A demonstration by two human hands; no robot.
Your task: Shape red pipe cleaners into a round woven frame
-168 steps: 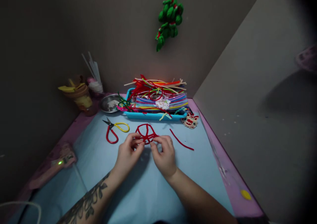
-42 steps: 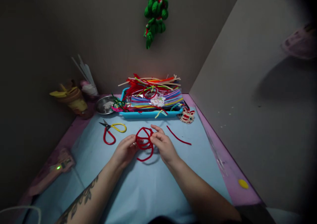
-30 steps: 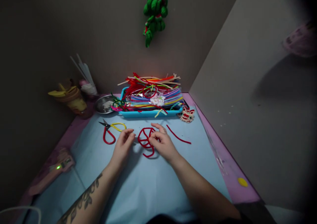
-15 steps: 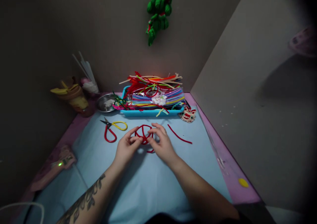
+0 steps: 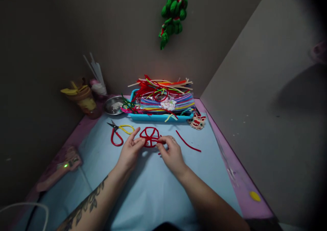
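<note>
Between my two hands is a round red frame of bent pipe cleaners (image 5: pixel 150 138), with spokes crossing inside its ring. My left hand (image 5: pixel 132 149) pinches its left edge between thumb and a finger, the index finger stretched up. The right edge is pinched by my right hand (image 5: pixel 171 152), its fingers curled. Part of another red piece shows under the right fingers, mostly hidden. On the blue cloth to the right lies a loose red pipe cleaner (image 5: pixel 187 142). Scissors (image 5: pixel 118 131) with one red and one yellow handle lie open, left of my left hand.
A blue tray (image 5: pixel 160 117) heaped with coloured pipe cleaners stands at the back. Beside it are a metal bowl (image 5: pixel 108 106) of small white bits and a red-and-cream face-like piece (image 5: pixel 197 121). A pink glue gun (image 5: pixel 61 173) with a green light lies at left. Walls close the back and right.
The red frame has turned in my hands, its spokes now facing me more. My right fingers have lowered and closed on its right edge. The whole view has shifted slightly.
</note>
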